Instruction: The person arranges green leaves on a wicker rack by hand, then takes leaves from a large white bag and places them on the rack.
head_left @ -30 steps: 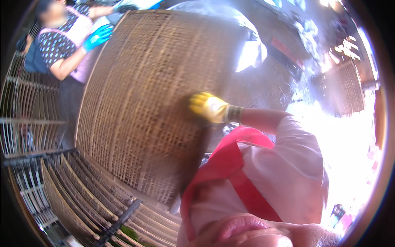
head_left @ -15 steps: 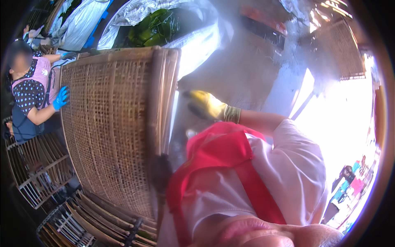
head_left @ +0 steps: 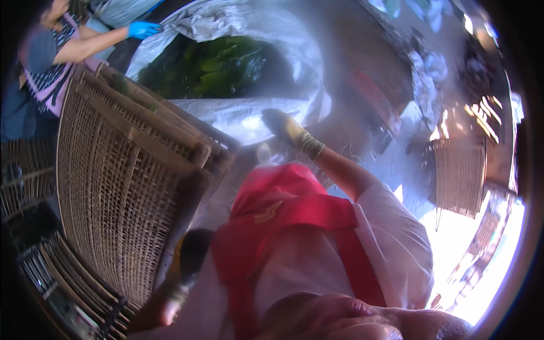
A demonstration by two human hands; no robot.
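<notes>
A large woven bamboo tray [head_left: 119,187] with a wooden frame stands on edge at my left, tilted. My left hand [head_left: 190,258], in a dark soiled glove, grips its lower frame edge near my red apron [head_left: 283,209]. My right hand [head_left: 286,127], in a yellow glove, is stretched forward away from the tray, over the rim of a silvery plastic sheet [head_left: 249,113] that holds a heap of green leaves [head_left: 215,65]. It is too blurred to tell whether its fingers hold anything.
Another person [head_left: 51,56] in a striped top and pink apron stands at the far left, a blue-gloved hand [head_left: 141,28] reaching toward the sheet. More woven trays [head_left: 62,277] are stacked at the lower left. A separate woven tray [head_left: 460,173] stands at the right in bright sunlight.
The tray has swung from facing me to edge-on at my left. My right hand has left the tray's edge and reached forward over the silvery sheet. The heap of leaves has come into view.
</notes>
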